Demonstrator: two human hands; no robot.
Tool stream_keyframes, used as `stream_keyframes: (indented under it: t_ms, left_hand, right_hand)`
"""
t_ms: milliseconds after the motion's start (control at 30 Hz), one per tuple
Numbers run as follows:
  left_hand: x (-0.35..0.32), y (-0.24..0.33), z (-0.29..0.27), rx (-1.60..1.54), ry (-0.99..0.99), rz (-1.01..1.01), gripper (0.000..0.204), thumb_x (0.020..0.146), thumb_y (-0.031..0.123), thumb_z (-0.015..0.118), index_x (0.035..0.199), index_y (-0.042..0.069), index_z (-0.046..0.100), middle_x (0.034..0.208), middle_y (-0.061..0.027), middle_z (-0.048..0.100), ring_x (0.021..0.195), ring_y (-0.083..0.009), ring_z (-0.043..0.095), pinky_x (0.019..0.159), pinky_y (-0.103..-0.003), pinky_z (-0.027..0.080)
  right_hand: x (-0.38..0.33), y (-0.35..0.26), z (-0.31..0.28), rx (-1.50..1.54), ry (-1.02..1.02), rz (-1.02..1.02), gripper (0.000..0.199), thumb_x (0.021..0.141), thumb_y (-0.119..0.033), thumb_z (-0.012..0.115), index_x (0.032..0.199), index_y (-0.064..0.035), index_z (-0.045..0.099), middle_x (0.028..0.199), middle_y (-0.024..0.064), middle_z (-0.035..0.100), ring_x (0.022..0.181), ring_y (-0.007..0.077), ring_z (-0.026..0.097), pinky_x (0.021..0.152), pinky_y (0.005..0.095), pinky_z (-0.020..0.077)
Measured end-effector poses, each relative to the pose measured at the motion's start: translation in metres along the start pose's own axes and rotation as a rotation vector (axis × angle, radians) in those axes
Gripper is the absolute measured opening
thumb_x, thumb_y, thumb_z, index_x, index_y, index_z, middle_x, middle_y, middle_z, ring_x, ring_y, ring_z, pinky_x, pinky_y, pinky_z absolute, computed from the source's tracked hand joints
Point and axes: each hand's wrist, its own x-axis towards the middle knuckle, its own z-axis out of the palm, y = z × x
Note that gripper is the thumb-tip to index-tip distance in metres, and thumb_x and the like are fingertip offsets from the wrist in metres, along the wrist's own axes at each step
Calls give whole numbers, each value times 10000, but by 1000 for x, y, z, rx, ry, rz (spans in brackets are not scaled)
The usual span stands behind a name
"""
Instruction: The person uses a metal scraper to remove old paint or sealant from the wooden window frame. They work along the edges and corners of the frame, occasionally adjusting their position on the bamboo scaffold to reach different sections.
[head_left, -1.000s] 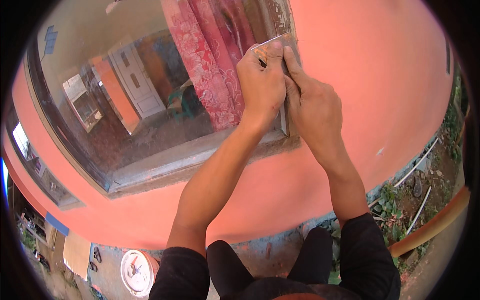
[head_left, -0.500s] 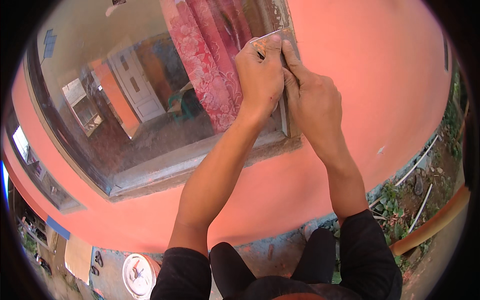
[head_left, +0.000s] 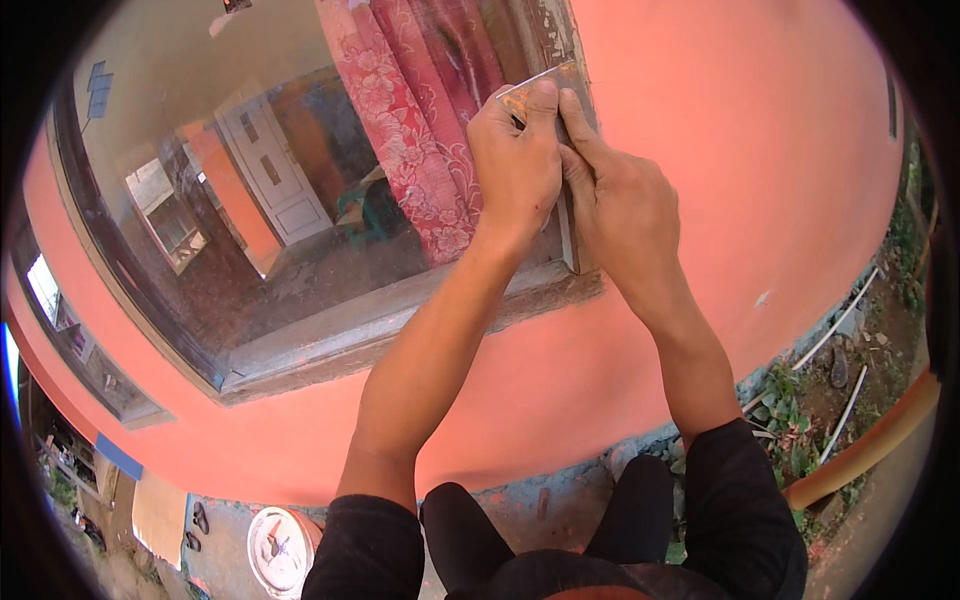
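Note:
My left hand (head_left: 518, 170) is closed on a thin flat plate (head_left: 566, 76), smeared with orange and with a pale straight edge, much like a scraper blade. Its thumb lies along the plate's face. Beside it, my right hand (head_left: 632, 205) presses the same plate with the index finger stretched up and the other fingers curled; the fingers' far sides are hidden. Both hands are at the right post of a worn wooden window frame (head_left: 572, 235), where it meets the salmon-painted wall (head_left: 720, 130). Whatever part of the plate lies behind my hands cannot be seen.
Left of my hands is the window glass (head_left: 300, 290), with a pink floral curtain (head_left: 400, 130) behind it. Down by the wall's foot stands a white bucket (head_left: 262, 560). Sandals (head_left: 200, 516) lie near it. Plants (head_left: 785, 415) and a yellow pole (head_left: 870, 440) are at lower right.
Both hands and the plate have shifted very slightly down and to the left along the frame. The hold looks the same.

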Motion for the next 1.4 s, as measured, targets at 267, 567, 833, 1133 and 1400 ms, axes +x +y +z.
stream_keyframes:
  t_ms: [267, 567, 833, 1133, 1400]
  left_hand:
    - [-1, 4, 1, 68, 26, 21, 305, 1013, 216, 622, 926, -72, 673, 762, -41, 653, 703, -90, 538, 626, -298, 466]
    - [-1, 9, 2, 59, 35, 2, 309, 1013, 219, 628, 920, -73, 668, 751, -35, 651, 692, -90, 532, 616, -298, 463]
    - [7, 6, 1, 60, 3, 43, 317, 1000, 273, 659, 1009, -43, 691, 820, -11, 651, 720, -80, 533, 630, -269, 447]
    - [5, 3, 2, 39, 2, 48, 318, 1009, 242, 642, 904, -57, 671, 747, -28, 645, 694, -85, 527, 615, -295, 454]
    - [2, 7, 3, 41, 6, 60, 316, 1008, 222, 641, 889, -69, 668, 739, -36, 652, 694, -92, 531, 620, -301, 463]
  right_hand:
    - [1, 0, 0, 27, -8, 13, 439, 1000, -238, 597, 1438, -220, 573, 660, 174, 621, 568, 349, 598, 579, 435, 471]
    - [1, 3, 3, 57, 24, -4, 429, 1008, -376, 578, 1410, -228, 597, 617, 130, 613, 552, 333, 615, 522, 454, 482]
    - [7, 3, 8, 76, 76, -16, 442, 1004, -370, 587, 1425, -237, 584, 603, 128, 594, 553, 323, 610, 514, 441, 479]
    - [4, 10, 10, 136, 82, -38, 423, 1000, -360, 594, 1406, -238, 605, 589, 129, 586, 530, 322, 598, 512, 447, 472]
    - [5, 11, 6, 126, 32, -13, 431, 1002, -370, 587, 1416, -249, 593, 607, 134, 595, 555, 333, 601, 526, 453, 470]
